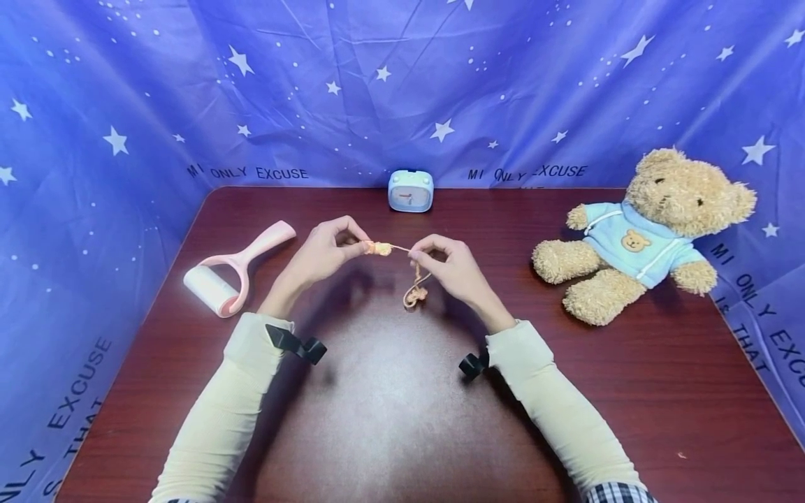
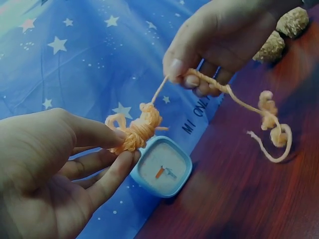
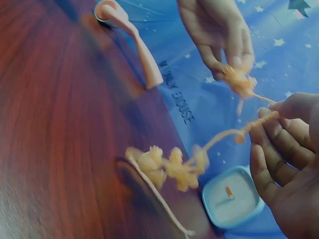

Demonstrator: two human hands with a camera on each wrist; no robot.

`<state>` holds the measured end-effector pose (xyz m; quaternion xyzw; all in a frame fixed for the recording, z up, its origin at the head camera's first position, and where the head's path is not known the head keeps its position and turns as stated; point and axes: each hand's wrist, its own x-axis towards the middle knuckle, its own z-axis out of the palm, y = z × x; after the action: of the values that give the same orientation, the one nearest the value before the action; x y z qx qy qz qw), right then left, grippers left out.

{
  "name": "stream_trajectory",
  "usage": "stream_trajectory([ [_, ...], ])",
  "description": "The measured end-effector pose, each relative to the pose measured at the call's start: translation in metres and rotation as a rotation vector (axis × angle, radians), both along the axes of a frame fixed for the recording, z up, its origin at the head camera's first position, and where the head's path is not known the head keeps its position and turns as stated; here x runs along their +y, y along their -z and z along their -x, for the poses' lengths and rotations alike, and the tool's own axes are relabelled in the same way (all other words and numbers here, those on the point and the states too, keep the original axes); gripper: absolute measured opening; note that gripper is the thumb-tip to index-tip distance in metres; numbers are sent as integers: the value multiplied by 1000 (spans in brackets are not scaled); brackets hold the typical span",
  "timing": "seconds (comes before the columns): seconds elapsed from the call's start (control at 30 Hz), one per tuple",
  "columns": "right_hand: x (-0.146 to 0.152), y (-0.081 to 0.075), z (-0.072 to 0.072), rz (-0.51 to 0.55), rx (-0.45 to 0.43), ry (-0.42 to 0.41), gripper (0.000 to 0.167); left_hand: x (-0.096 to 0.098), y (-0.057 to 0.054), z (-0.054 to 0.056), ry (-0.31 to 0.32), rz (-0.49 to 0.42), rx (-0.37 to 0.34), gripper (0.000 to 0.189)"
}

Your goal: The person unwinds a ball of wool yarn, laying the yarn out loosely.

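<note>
My left hand (image 1: 322, 253) pinches a small bunched clump of orange yarn (image 2: 140, 133) between thumb and fingertips, loops sticking out of it. From the clump a short strand runs taut to my right hand (image 1: 454, 267), where thumb and forefinger pinch it. Below the right fingers hangs a twisted length of the same yarn, ending in a knotted, petal-like orange cluster (image 3: 182, 172) and a loose curled tail (image 2: 279, 158). Both hands are raised over the middle of the table, a little apart.
A light blue alarm clock (image 1: 411, 192) stands at the table's back edge beyond the hands. On the left lies a pink lint roller (image 1: 242, 262). A teddy bear (image 1: 648, 237) in a blue hoodie sits at the right. Blue starry cloth (image 1: 352, 42) surrounds the brown table (image 1: 629, 391).
</note>
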<state>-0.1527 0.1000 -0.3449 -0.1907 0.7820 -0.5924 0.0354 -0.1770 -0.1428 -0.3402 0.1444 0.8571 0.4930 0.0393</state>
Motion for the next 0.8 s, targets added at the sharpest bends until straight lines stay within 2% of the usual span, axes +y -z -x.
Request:
stream_trajectory([
  [0.17,14,5,6,36,27,59,16,-4,-1,0,-22,-10,-7,9],
  [0.4,35,30,22,134,63,136,17,-9,-1,-1,-25,-9,-22,11],
  [0.53,45,24,23,191,49,207,17,-10,-2,-1,-24,-24,-31,11],
  [0.67,52,9,18,197,49,288,17,-11,-2,-1,-21,-25,-36,12],
  [0.8,58,4,16,203,59,366,17,-12,-1,-1,-22,-13,-35,12],
])
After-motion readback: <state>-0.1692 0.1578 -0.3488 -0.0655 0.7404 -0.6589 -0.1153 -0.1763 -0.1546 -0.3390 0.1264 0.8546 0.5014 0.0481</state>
